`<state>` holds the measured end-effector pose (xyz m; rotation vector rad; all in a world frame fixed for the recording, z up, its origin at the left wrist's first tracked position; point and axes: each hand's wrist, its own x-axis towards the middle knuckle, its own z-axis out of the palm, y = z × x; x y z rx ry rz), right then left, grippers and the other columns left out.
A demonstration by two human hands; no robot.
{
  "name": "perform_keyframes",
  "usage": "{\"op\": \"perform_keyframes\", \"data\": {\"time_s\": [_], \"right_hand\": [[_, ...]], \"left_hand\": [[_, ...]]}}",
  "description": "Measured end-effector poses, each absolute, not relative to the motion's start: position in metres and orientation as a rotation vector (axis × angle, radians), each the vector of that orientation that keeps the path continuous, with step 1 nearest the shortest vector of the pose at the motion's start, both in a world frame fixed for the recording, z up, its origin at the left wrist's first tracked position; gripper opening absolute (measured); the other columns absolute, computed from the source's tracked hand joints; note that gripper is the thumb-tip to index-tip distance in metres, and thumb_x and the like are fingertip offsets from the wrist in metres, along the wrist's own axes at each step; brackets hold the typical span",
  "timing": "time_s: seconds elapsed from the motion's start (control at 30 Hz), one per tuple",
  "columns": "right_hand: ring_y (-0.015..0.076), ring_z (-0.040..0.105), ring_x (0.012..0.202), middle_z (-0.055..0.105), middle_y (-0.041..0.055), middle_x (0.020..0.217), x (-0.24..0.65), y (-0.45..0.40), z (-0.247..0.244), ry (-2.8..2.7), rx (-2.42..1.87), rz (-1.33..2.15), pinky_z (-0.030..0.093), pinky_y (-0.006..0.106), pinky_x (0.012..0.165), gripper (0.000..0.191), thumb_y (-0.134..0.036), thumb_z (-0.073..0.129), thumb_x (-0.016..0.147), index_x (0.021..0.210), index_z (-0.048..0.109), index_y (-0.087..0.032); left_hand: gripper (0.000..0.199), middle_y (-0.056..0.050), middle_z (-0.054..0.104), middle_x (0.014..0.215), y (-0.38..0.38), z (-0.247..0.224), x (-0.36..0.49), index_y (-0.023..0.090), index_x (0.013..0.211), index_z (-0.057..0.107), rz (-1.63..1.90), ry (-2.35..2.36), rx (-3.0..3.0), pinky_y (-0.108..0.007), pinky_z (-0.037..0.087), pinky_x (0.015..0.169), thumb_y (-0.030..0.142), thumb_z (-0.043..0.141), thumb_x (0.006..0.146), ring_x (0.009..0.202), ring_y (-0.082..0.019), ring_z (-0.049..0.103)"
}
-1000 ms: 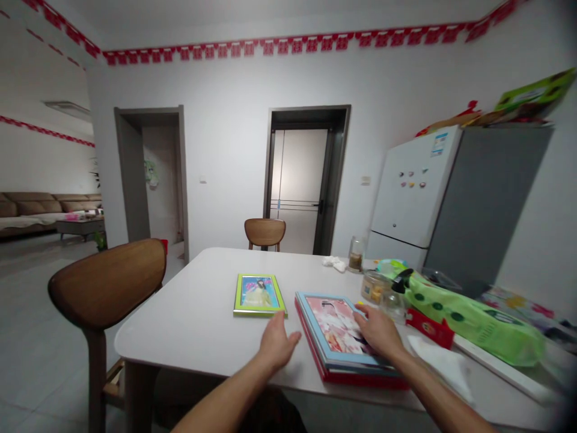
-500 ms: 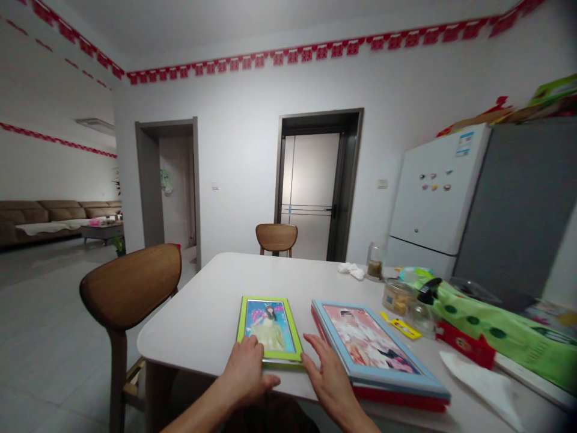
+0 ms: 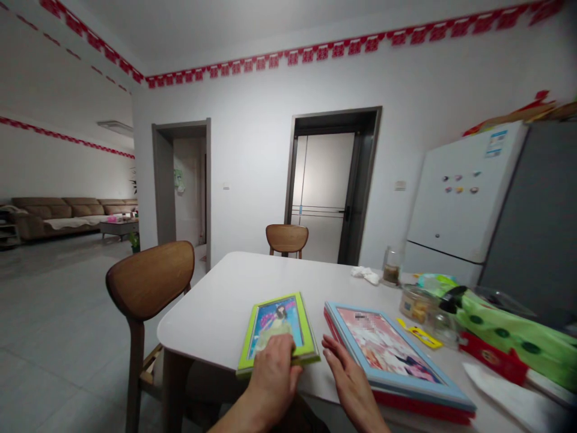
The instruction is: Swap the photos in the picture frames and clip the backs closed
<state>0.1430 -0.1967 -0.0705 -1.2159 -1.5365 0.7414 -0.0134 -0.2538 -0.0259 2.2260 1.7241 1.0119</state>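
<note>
A green picture frame (image 3: 278,322) with a photo of a figure in a pale dress lies turned at an angle, its near edge close to the table's front. My left hand (image 3: 274,376) is closed over that near edge, thumb underneath and fingers on top, covering the lower part of the photo. To its right, my right hand (image 3: 349,379) is open with its fingers stretched out and holds nothing. It hovers between the green frame and a larger blue picture frame (image 3: 387,352), which rests on a red one (image 3: 419,406).
The white table (image 3: 211,300) also bears crumpled tissue (image 3: 366,275), a glass jar (image 3: 391,267), a tub of food (image 3: 415,304), a yellow packet (image 3: 421,334), a red box (image 3: 493,358) and a green bag (image 3: 518,331). Wooden chairs (image 3: 153,279) stand to the left and behind.
My left hand has moved right along the near edge and taken hold of the green frame, which is now turned clockwise. My right hand has come off the frame. The view has swung left.
</note>
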Motion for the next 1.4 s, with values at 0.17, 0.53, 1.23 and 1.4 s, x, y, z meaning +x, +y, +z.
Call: {"op": "perform_keyframes", "data": {"time_s": [0.17, 0.53, 1.23, 1.4], "right_hand": [[0.0207, 0.046, 0.108, 0.051, 0.0120, 0.118, 0.113, -0.201, -0.047, -1.733, -1.108, 0.773, 0.036, 0.034, 0.091, 0.050, -0.043, 0.042, 0.073, 0.113, 0.048, -0.013], [0.0215, 0.045, 0.109, 0.052, 0.0119, 0.116, 0.108, -0.204, -0.077, -2.114, -1.152, 0.520, 0.030, 0.034, 0.095, 0.037, -0.020, 0.048, 0.063, 0.097, 0.062, -0.018], [0.0182, 0.047, 0.099, 0.053, 0.0065, 0.107, 0.100, -0.201, -0.061, -2.505, -1.010, 0.541, 0.033, 0.027, 0.084, 0.019, -0.022, 0.051, 0.066, 0.074, 0.068, -0.023], [0.0171, 0.048, 0.091, 0.058, 0.0036, 0.094, 0.094, -0.195, -0.066, -2.489, -1.016, 0.440, 0.034, 0.026, 0.079, 0.014, -0.024, 0.054, 0.066, 0.067, 0.068, -0.025]], "left_hand": [[0.019, -0.006, 0.057, 0.094, -0.261, -0.008, -0.028, 0.018, 0.091, 0.044, 1.738, 1.284, 1.518, -0.029, 0.044, 0.076, 0.020, 0.049, 0.073, 0.089, -0.018, 0.054], [0.072, -0.011, 0.057, 0.108, -0.269, -0.093, -0.053, 0.012, 0.122, 0.027, 1.672, 1.155, 1.046, -0.028, 0.044, 0.080, 0.016, 0.060, 0.058, 0.094, -0.021, 0.056], [0.025, -0.007, 0.051, 0.116, -0.270, -0.082, -0.071, 0.017, 0.086, 0.058, 0.890, 1.617, 2.162, -0.029, 0.025, 0.098, 0.015, 0.061, 0.062, 0.116, -0.019, 0.035], [0.024, -0.005, 0.051, 0.116, -0.269, -0.079, -0.073, 0.019, 0.084, 0.057, 0.862, 1.677, 2.153, -0.029, 0.028, 0.097, 0.014, 0.062, 0.061, 0.116, -0.019, 0.036]]}}
